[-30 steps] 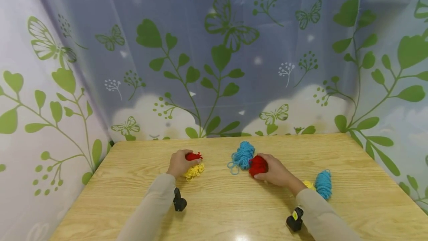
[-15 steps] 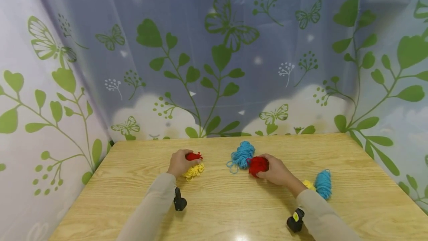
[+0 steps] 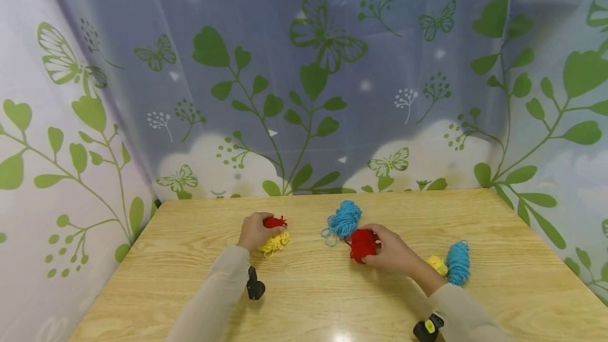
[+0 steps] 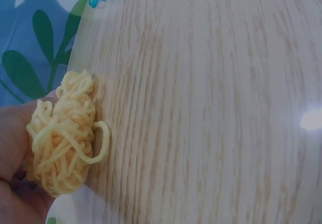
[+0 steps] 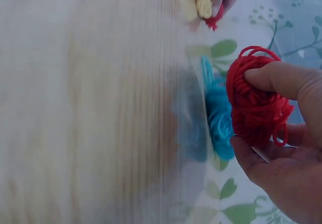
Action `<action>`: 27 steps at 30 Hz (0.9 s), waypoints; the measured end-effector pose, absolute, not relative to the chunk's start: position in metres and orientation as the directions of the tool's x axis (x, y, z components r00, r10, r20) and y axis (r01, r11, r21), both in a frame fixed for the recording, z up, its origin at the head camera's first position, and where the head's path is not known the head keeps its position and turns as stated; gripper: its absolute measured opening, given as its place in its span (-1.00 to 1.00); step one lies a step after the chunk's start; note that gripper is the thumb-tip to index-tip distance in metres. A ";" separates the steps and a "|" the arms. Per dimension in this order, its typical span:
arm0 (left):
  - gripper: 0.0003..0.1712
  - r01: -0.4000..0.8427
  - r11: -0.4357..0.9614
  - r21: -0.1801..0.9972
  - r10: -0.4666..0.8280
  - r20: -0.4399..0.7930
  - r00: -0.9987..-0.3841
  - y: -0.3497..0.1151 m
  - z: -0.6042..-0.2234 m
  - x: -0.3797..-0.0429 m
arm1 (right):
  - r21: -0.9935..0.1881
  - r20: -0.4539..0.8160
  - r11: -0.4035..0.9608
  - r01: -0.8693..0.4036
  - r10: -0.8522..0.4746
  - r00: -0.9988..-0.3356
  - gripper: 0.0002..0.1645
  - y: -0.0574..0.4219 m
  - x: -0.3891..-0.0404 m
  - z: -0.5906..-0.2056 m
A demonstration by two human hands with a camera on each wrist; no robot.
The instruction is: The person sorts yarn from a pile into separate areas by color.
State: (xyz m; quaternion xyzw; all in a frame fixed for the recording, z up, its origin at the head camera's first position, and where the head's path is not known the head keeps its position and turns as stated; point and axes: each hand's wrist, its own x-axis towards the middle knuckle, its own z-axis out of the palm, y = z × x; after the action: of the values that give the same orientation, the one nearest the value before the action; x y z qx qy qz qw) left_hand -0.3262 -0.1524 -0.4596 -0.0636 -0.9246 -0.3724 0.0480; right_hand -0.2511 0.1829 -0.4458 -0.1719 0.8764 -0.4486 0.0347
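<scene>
My right hand point(image 3: 396, 251) pinches a red yarn bundle point(image 3: 363, 245) between thumb and fingers. In the right wrist view this red bundle point(image 5: 254, 98) is raised off the table, in front of a blue yarn bundle point(image 5: 220, 118). In the head view, that loose-looped blue bundle point(image 3: 345, 219) lies just behind and left of it. My left hand point(image 3: 254, 232) grips a small red yarn bundle point(image 3: 275, 222), its thumb along the near side. A yellow yarn bundle point(image 3: 275, 243) lies against that thumb; the left wrist view shows its loose loops, with the yellow strands point(image 4: 63, 138) covering part of the hand.
Beside the right forearm lie a small yellow yarn bundle point(image 3: 437, 265) and a tightly wound blue bundle point(image 3: 458, 263). The wooden table point(image 3: 304, 289) meets a leaf-and-butterfly printed curtain point(image 3: 266, 120) at its back and sides. A black wrist camera point(image 3: 255, 285) sits under the left sleeve.
My right hand has drawn the red bundle a little nearer and up, away from the blue bundle. The small yellow bundle by the forearm shows more. The left hand has stayed still.
</scene>
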 end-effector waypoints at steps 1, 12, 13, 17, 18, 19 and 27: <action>-0.42 0.158 0.716 0.680 0.085 0.139 -0.987 -0.153 -0.460 -0.326 | -0.809 0.093 0.519 -0.277 -0.352 -0.931 -0.26 0.181 -0.249 -0.446; -0.41 0.146 0.719 0.679 0.081 0.126 -0.989 -0.151 -0.457 -0.324 | -0.919 0.046 0.311 -0.242 -0.525 -0.850 -0.20 0.151 -0.233 -0.451; -0.40 0.147 0.722 0.676 0.083 0.126 -0.989 -0.151 -0.457 -0.324 | -0.921 0.041 0.306 -0.239 -0.535 -0.844 -0.20 0.148 -0.232 -0.451; -0.40 0.147 0.727 0.671 0.087 0.122 -0.989 -0.151 -0.457 -0.324 | -0.912 0.023 0.325 -0.252 -0.572 -0.820 -0.23 0.139 -0.225 -0.452; -0.41 0.150 0.729 0.668 0.090 0.124 -0.988 -0.151 -0.457 -0.324 | -0.904 0.022 0.337 -0.264 -0.579 -0.815 -0.24 0.137 -0.223 -0.452; -0.41 0.148 0.729 0.668 0.088 0.122 -0.989 -0.151 -0.457 -0.324 | -0.895 0.026 0.348 -0.279 -0.585 -0.811 -0.24 0.136 -0.222 -0.452; -0.40 0.131 0.727 0.674 0.081 0.106 -0.991 -0.150 -0.455 -0.324 | -0.848 0.046 0.402 -0.346 -0.593 -0.804 -0.18 0.132 -0.217 -0.454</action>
State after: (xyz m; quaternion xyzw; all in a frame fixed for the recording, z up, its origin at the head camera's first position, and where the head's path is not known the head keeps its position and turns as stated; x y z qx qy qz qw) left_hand -0.3236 -0.1502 -0.4550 -0.0571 -0.9286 -0.3651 0.0345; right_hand -0.2169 0.1320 -0.4541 -0.2839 0.8268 -0.4672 0.1326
